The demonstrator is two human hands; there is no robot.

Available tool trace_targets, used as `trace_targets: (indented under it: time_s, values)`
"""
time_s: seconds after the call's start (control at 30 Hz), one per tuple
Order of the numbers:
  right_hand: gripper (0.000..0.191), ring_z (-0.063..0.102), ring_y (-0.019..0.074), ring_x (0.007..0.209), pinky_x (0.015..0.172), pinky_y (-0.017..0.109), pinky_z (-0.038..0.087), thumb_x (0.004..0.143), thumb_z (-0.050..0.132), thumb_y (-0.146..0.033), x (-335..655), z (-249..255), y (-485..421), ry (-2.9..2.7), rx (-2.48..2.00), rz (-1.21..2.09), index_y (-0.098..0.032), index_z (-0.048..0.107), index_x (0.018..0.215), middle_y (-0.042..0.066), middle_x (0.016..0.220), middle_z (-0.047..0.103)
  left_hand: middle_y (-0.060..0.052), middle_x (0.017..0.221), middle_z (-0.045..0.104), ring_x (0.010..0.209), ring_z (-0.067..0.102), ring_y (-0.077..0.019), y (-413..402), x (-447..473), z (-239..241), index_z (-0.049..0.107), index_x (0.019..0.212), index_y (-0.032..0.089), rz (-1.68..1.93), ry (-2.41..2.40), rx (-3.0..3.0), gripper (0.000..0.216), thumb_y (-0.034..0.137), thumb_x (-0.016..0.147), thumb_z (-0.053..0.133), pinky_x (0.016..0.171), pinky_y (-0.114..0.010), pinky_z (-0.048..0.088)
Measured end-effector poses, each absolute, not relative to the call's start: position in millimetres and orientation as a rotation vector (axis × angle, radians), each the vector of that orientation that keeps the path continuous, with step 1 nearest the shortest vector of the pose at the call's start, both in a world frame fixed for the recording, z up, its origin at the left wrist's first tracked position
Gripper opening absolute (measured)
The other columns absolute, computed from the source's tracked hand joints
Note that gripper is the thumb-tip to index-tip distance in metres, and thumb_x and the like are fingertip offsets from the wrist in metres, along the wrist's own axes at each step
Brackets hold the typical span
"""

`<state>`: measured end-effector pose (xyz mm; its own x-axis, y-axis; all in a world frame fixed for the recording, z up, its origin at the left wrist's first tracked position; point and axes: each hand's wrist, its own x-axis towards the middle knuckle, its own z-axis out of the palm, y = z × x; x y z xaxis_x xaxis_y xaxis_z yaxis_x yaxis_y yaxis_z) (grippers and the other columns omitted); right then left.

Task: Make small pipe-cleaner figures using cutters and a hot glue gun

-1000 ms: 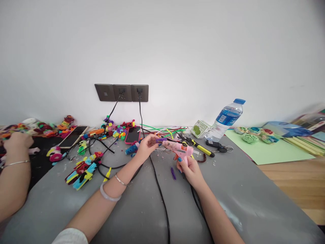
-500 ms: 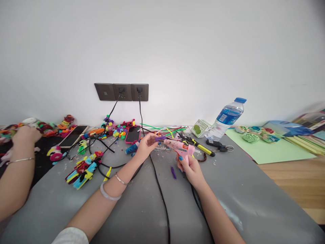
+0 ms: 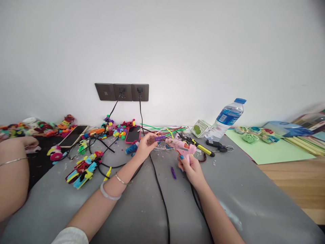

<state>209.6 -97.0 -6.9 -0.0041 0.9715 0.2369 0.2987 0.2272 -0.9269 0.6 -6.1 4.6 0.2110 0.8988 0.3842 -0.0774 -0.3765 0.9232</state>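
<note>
Between thumb and fingers, my left hand (image 3: 147, 145) pinches a small purple pipe-cleaner piece (image 3: 159, 138). My right hand (image 3: 190, 167) is wrapped round the handle of a pink hot glue gun (image 3: 181, 146), whose nozzle points left, close beside the purple piece. Whether the tip touches it I cannot tell. A second purple pipe-cleaner piece (image 3: 173, 173) lies on the grey table (image 3: 142, 217) below the glue gun. Just behind the gun are pliers with yellow-and-black handles (image 3: 203, 147).
Black cables (image 3: 158, 183) run from the wall sockets (image 3: 122, 92) across the table. Colourful pipe-cleaner figures (image 3: 83, 169) and a phone (image 3: 73, 136) lie left. A water bottle (image 3: 225, 118), a green box (image 3: 200, 128) and keys (image 3: 223, 147) stand right. Another person's arm (image 3: 12, 169) reaches in at left.
The glue gun and my right hand have shifted very slightly to the right. My left hand stays in place. The other person's hand at left has drawn back and lower.
</note>
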Motion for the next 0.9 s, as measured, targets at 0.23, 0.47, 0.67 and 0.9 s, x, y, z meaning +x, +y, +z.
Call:
trace_targets:
  time_s: [0.23, 0.47, 0.67, 0.9]
  values:
    - [0.055, 0.04, 0.0118, 0.049, 0.053, 0.027, 0.033, 0.088, 0.043, -0.071, 208.0, -1.5, -98.3, -1.474, -1.255, 0.827, -0.021, 0.046, 0.065, -0.003, 0.049, 0.047, -0.001, 0.081, 0.057, 0.074, 0.053, -0.0138, -5.7, 0.0, 3.9, 0.06, 0.095, 0.019, 1.333, 0.814, 1.555, 0.027, 0.032, 0.075, 0.072, 0.064, -0.023, 0.045]
    - [0.056, 0.039, 0.0115, 0.048, 0.051, 0.027, 0.031, 0.088, 0.043, -0.072, 208.4, -3.0, -97.1, -1.455, -1.278, 0.811, -0.022, 0.044, 0.063, -0.003, 0.049, 0.047, -0.002, 0.083, 0.059, 0.077, 0.056, -0.0143, -5.8, -0.8, 5.1, 0.06, 0.095, 0.018, 1.333, 0.81, 1.537, 0.028, 0.031, 0.074, 0.072, 0.063, -0.022, 0.046]
    - [0.057, 0.039, 0.0118, 0.048, 0.052, 0.027, 0.03, 0.087, 0.043, -0.073, 208.1, -2.0, -97.8, -1.446, -1.291, 0.803, -0.022, 0.043, 0.063, -0.003, 0.048, 0.046, -0.003, 0.087, 0.061, 0.08, 0.059, -0.0151, -5.4, -1.1, 4.5, 0.06, 0.096, 0.019, 1.35, 0.811, 1.528, 0.028, 0.032, 0.074, 0.072, 0.064, -0.022, 0.048]
    - [0.057, 0.04, 0.0118, 0.049, 0.052, 0.028, 0.031, 0.086, 0.046, -0.072, 207.4, -3.8, -96.5, -1.399, -1.348, 0.749, -0.022, 0.043, 0.06, -0.002, 0.049, 0.047, -0.002, 0.084, 0.061, 0.077, 0.059, -0.0143, -5.5, -1.7, 4.6, 0.06, 0.095, 0.018, 1.364, 0.783, 1.506, 0.026, 0.031, 0.075, 0.071, 0.068, -0.024, 0.05]
